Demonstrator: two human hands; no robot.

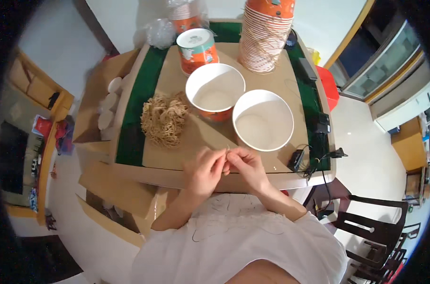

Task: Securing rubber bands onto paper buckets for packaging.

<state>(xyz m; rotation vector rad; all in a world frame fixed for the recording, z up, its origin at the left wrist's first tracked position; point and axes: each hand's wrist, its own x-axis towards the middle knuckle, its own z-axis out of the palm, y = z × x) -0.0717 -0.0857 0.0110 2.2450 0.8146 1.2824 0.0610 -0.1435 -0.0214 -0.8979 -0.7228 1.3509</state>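
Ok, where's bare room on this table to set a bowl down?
Free: the brown top near the front edge, between the rubber bands and the hands, and the right strip beside the near bowl. Crowded: the back, with the far bowl, lidded tub and cup stack.

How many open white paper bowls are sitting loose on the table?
2. One open bowl stands mid-table beside the rubber-band pile; the other open bowl sits to its right, nearer the hands. More may be nested in the tall stack behind.

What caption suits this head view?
Both hands pinch a rubber band beside two empty paper bowls.
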